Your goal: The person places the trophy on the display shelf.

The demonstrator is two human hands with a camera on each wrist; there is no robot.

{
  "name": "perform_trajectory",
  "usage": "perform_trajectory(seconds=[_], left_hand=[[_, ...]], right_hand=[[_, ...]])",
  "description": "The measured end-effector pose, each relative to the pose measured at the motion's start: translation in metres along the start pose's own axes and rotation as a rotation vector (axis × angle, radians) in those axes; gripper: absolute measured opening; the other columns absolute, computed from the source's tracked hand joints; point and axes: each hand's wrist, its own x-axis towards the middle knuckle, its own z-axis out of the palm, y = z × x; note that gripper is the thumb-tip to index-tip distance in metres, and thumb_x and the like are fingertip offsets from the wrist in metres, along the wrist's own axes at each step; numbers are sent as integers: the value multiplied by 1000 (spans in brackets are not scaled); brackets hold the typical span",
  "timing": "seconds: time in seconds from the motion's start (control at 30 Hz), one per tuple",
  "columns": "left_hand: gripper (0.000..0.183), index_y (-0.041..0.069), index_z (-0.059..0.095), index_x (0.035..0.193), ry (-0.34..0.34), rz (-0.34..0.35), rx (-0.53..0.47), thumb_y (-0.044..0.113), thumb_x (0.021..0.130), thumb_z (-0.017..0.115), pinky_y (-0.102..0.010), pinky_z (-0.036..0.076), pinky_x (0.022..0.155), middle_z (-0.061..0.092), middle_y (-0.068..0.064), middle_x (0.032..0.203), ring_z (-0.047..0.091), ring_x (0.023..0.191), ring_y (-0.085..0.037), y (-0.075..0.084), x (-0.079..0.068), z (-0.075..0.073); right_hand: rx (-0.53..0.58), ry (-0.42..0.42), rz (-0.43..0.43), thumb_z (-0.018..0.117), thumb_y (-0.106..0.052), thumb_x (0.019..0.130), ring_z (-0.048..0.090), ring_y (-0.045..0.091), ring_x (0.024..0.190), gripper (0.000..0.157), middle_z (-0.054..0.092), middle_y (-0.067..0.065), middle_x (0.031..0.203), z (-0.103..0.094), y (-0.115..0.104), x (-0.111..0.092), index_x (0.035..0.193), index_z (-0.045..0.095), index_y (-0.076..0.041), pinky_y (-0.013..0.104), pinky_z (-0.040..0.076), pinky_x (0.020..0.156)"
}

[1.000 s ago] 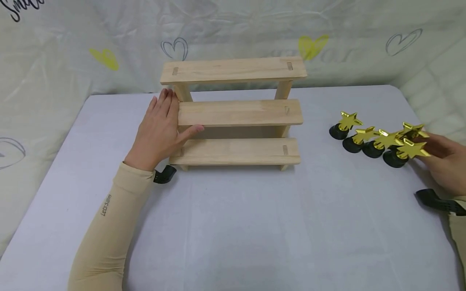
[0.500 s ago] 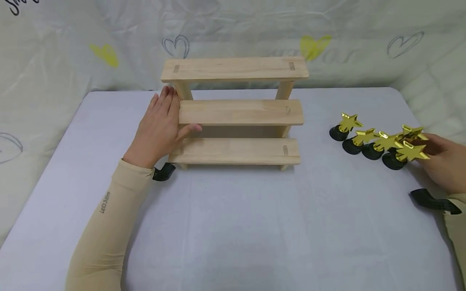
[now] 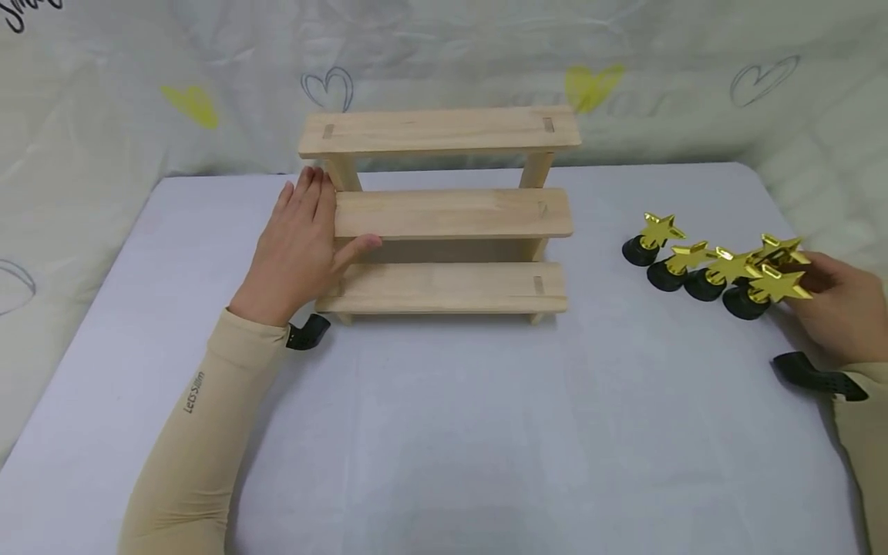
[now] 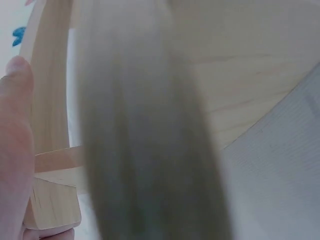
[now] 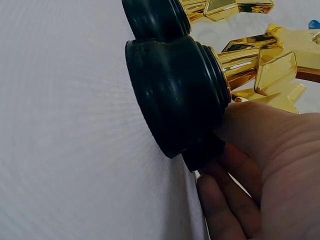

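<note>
A three-tier wooden display stand point(image 3: 454, 213) stands at the back middle of the table. My left hand point(image 3: 291, 254) lies along its left side with straight fingers, the thumb point(image 4: 17, 100) reaching across the front of the middle step. At the right, several gold star trophies point(image 3: 728, 266) with black round bases stand close together. My right hand point(image 3: 842, 308) is at the right end of this group. Its thumb and fingers pinch the rearmost right trophy point(image 3: 780, 248) near its black base point(image 5: 205, 152); the front trophy's base point(image 5: 175, 95) partly hides the grip.
A white cloth covers the table point(image 3: 444, 432). Behind it hangs a pale curtain point(image 3: 444, 54) printed with hearts. Both forearms wear beige sleeves point(image 3: 187, 455), with a black wrist mount point(image 3: 819, 378) by the right hand. A blurred band fills the middle of the left wrist view.
My right hand stays among the trophies, its wrist and sleeve shifting slightly left and into view. The left hand keeps its place on the stand, and the head view shifts a little.
</note>
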Motion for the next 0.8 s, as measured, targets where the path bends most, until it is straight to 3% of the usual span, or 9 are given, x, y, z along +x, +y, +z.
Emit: perform_trajectory(seconds=[0.13, 0.47, 0.8], left_hand=[[103, -13, 23, 158, -31, -13, -13, 61, 98, 61, -54, 16, 134, 29, -33, 165, 25, 159, -44, 1, 2, 1], [102, -13, 23, 158, -28, -27, -14, 61, 98, 60, -53, 15, 135, 29, -33, 166, 24, 159, -44, 0, 1, 1], [101, -13, 25, 158, -26, -27, -20, 61, 98, 61, -52, 14, 135, 30, -33, 165, 24, 160, -43, 0, 1, -1]], right_hand=[[20, -10, 2, 61, -7, 99, 34, -29, 77, 54, 36, -52, 87, -1, 0, -3, 150, 49, 4, -7, 33, 67], [56, -25, -59, 62, -5, 99, 35, -31, 80, 52, 35, -53, 86, -2, -1, 0, 148, 50, 7, -8, 33, 70], [72, -17, -37, 62, -7, 99, 37, -29, 80, 53, 36, -52, 85, -3, -2, 1, 149, 50, 5, -8, 34, 70]])
